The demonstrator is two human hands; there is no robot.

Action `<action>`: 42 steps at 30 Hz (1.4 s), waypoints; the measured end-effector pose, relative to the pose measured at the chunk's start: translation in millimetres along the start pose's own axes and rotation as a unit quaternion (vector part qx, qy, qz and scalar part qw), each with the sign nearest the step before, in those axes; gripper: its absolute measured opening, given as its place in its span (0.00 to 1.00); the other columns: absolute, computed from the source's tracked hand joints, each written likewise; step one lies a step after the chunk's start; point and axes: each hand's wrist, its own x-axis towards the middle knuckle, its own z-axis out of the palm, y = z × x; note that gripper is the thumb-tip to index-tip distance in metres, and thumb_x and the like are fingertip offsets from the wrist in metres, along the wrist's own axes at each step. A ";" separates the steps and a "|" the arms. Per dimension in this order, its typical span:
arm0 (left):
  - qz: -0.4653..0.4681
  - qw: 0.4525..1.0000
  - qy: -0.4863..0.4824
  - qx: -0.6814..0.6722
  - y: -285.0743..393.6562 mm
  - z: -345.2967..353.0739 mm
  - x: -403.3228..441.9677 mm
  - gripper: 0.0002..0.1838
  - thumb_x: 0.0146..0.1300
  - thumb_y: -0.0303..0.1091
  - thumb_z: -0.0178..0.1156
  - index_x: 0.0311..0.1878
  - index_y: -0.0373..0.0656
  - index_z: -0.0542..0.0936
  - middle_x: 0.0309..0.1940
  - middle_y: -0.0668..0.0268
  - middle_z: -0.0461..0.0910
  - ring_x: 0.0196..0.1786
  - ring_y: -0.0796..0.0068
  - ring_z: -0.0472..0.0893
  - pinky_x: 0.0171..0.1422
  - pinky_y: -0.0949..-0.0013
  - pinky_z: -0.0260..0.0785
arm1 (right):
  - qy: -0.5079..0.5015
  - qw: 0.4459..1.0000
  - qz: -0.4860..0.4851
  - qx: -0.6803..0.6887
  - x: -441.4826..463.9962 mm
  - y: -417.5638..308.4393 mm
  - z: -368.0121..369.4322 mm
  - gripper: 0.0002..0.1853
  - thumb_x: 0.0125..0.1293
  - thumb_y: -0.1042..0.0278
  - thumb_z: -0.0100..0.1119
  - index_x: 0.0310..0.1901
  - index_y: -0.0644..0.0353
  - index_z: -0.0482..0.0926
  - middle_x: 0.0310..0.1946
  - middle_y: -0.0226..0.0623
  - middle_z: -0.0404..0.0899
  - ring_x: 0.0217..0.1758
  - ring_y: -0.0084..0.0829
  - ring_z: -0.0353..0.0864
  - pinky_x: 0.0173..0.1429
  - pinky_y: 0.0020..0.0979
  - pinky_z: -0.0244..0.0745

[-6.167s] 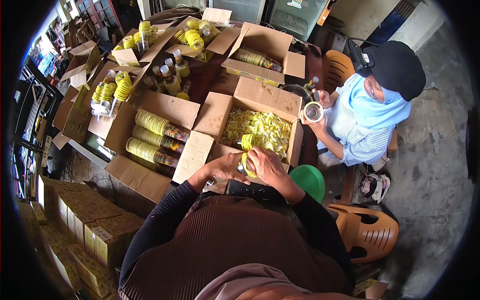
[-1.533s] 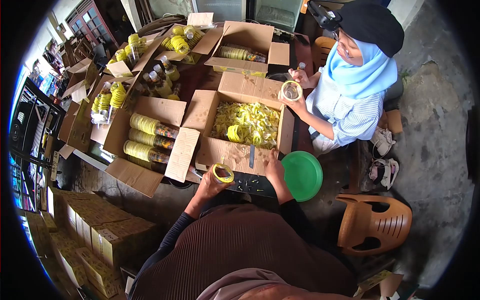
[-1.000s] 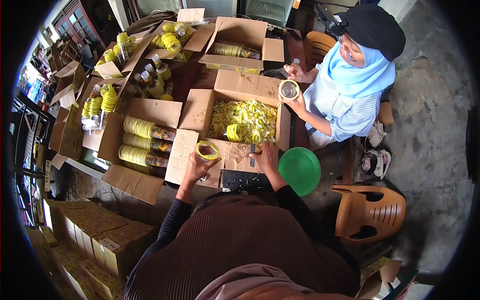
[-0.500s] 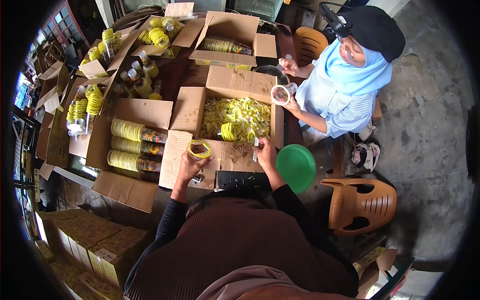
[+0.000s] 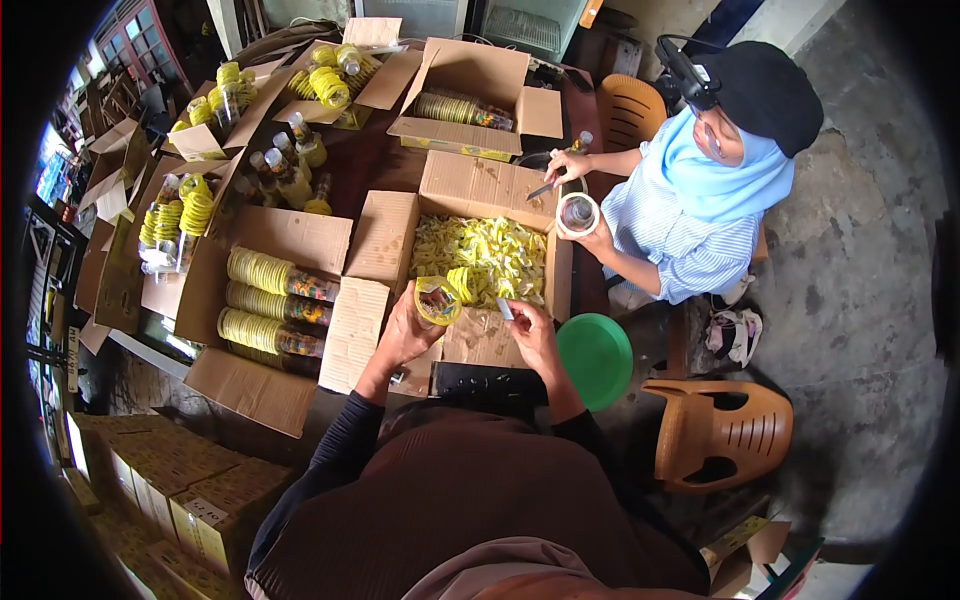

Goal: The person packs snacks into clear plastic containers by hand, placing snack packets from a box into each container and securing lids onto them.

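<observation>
My left hand (image 5: 404, 334) is closed round a clear plastic cup with a yellow rim (image 5: 438, 301), its mouth tilted up towards me, above the front edge of an open cardboard box. Between the thumb and fingers of my right hand (image 5: 536, 336) is a small flat grey piece (image 5: 505, 309); its exact kind is too small to tell. The hands are apart, with the grey piece right of the cup. Yellow and white scraps (image 5: 485, 245) fill the cardboard box (image 5: 482, 340), and several yellow rings (image 5: 462, 283) lie on them behind the cup.
A co-worker (image 5: 690, 190) at the right holds a knife (image 5: 541, 190) and a jar (image 5: 578, 213). A green basin (image 5: 595, 362) sits near my right forearm, beside an orange chair (image 5: 725, 435). Left stands a box with stacked yellow-rimmed cups (image 5: 270, 305); more boxes (image 5: 465, 80) stand behind.
The cup in my left hand has moved right, over the scrap box's edge. My right hand has shifted slightly down with the grey piece. The co-worker's knife has come into view.
</observation>
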 end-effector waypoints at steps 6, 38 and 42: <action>-0.053 0.997 -0.023 0.057 41.8 -10.2 18.4 0.44 0.45 0.36 0.73 0.64 0.29 0.63 0.56 0.40 0.73 0.58 0.40 0.74 0.64 0.53 0.68 | 0.017 0.995 -0.101 -0.011 15.7 -51.7 -11.9 0.10 0.58 0.81 0.65 0.42 0.62 0.81 0.34 0.37 0.78 0.35 0.32 0.81 0.39 0.31 0.77; -0.070 0.975 -0.073 0.197 80.9 -31.7 39.7 0.30 0.41 0.39 0.69 0.45 0.35 0.69 0.28 0.52 0.77 0.36 0.46 0.80 0.39 0.53 0.72 | -0.079 0.827 -0.452 -0.324 40.8 -83.0 -12.1 0.11 0.53 0.74 0.61 0.39 0.64 0.78 0.33 0.37 0.70 0.36 0.36 0.75 0.36 0.36 0.73; -0.113 0.974 -0.116 0.158 64.6 -37.5 39.7 0.32 0.42 0.41 0.69 0.48 0.34 0.70 0.32 0.50 0.80 0.39 0.45 0.80 0.42 0.55 0.73 | -0.053 0.844 -0.432 -0.314 35.7 -79.0 1.4 0.09 0.54 0.75 0.62 0.38 0.64 0.78 0.32 0.37 0.70 0.35 0.36 0.75 0.36 0.37 0.74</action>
